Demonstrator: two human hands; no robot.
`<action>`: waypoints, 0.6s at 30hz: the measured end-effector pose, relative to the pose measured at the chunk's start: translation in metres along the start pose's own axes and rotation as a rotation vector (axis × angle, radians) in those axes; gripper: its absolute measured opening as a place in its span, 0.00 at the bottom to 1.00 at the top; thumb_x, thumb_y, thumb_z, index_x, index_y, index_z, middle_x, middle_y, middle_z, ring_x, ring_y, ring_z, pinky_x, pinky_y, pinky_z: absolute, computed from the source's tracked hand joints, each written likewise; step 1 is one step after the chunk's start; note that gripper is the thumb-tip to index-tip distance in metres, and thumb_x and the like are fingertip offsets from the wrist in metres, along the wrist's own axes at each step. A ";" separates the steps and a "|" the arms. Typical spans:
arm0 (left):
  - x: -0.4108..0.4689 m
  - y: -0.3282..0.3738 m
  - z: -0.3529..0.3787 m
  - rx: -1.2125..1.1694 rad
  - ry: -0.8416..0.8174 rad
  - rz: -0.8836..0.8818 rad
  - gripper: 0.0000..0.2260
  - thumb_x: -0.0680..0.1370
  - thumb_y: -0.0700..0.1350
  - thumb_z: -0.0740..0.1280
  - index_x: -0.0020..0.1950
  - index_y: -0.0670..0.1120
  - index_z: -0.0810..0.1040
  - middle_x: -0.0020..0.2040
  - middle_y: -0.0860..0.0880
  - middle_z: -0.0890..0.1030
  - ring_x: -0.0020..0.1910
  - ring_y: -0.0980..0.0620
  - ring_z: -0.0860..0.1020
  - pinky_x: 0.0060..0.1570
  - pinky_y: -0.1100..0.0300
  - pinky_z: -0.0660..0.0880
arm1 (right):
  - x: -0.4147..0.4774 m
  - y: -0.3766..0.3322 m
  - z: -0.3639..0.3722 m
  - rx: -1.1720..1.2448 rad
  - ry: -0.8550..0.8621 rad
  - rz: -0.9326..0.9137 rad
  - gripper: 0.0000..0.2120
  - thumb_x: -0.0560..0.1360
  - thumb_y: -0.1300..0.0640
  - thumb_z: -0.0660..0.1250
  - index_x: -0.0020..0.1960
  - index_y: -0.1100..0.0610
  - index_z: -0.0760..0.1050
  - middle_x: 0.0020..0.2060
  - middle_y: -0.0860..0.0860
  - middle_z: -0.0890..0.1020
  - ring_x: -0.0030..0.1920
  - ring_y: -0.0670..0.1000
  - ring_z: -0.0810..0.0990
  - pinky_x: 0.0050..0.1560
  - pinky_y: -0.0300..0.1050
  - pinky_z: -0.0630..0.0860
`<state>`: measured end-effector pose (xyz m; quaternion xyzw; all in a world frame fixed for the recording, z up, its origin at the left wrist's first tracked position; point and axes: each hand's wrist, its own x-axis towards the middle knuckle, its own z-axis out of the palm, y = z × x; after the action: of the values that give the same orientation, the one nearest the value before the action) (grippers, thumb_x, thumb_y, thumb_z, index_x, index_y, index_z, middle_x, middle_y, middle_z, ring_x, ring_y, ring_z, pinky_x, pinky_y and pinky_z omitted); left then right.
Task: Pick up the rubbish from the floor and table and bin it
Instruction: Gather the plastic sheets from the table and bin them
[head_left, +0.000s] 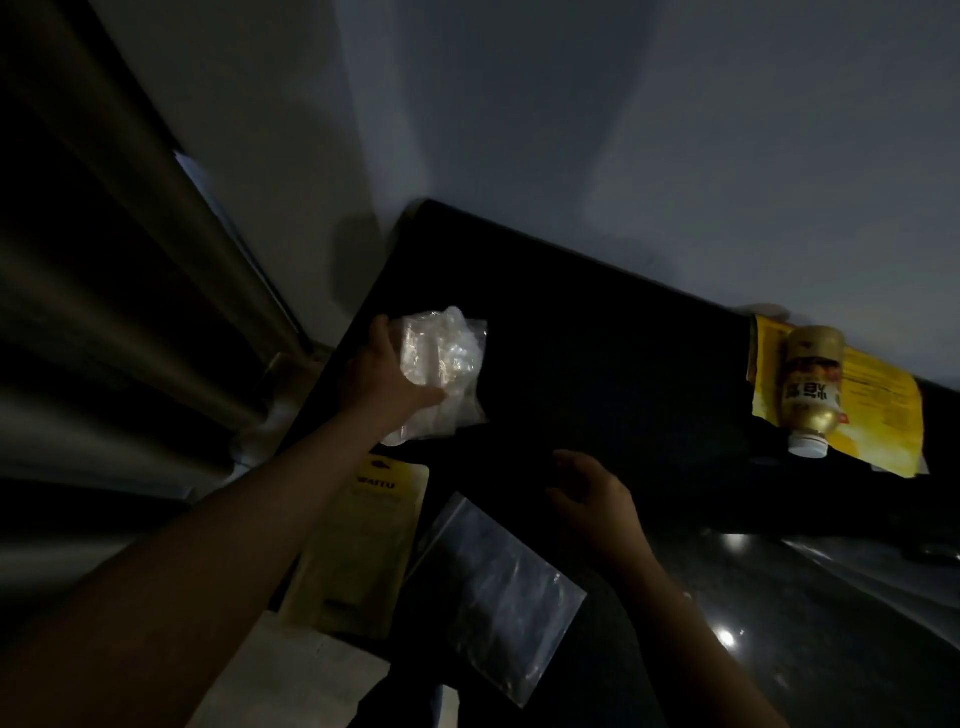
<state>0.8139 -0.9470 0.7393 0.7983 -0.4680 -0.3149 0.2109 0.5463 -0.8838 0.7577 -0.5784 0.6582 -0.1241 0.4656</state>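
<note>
One crumpled clear plastic bag (448, 353) lay centre-left on the black table (597, 332), and the left hand (382, 371) gripped it with thumb and fingers curled round. The right hand (597, 499), lower centre, hovered with its fingers loosely curled and held nothing. Below lay one flat clear plastic bag (493, 587) and one pale yellow card pack (363, 540). At right, one gold bottle (810, 389) lay on one yellow wrapper (880, 415).

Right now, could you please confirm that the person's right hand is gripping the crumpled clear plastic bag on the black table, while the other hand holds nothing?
Not quite: the left hand grips the crumpled clear plastic bag on the black table, and the right hand holds nothing. The head view shows this.
</note>
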 end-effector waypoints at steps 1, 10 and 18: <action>-0.004 -0.005 -0.008 -0.080 0.023 -0.045 0.52 0.58 0.54 0.81 0.73 0.51 0.54 0.69 0.46 0.70 0.62 0.46 0.72 0.55 0.52 0.73 | -0.003 -0.003 0.003 -0.014 -0.020 -0.006 0.20 0.75 0.58 0.68 0.65 0.50 0.71 0.52 0.42 0.77 0.45 0.34 0.75 0.38 0.29 0.73; -0.070 -0.069 -0.047 -0.274 0.114 -0.295 0.57 0.54 0.54 0.82 0.76 0.51 0.53 0.73 0.46 0.66 0.67 0.44 0.70 0.57 0.55 0.71 | -0.034 0.001 0.054 -0.388 -0.188 -0.035 0.27 0.73 0.52 0.69 0.70 0.50 0.66 0.63 0.52 0.72 0.62 0.51 0.73 0.61 0.48 0.73; -0.119 -0.110 -0.060 -0.343 0.211 -0.363 0.53 0.55 0.52 0.83 0.73 0.49 0.58 0.68 0.46 0.71 0.64 0.45 0.73 0.52 0.58 0.69 | -0.029 0.012 0.080 -0.507 -0.097 -0.067 0.22 0.74 0.43 0.66 0.64 0.50 0.69 0.57 0.49 0.74 0.57 0.50 0.75 0.60 0.51 0.73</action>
<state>0.8803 -0.7877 0.7486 0.8502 -0.2324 -0.3372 0.3307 0.5955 -0.8246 0.7200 -0.7034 0.6257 0.0575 0.3324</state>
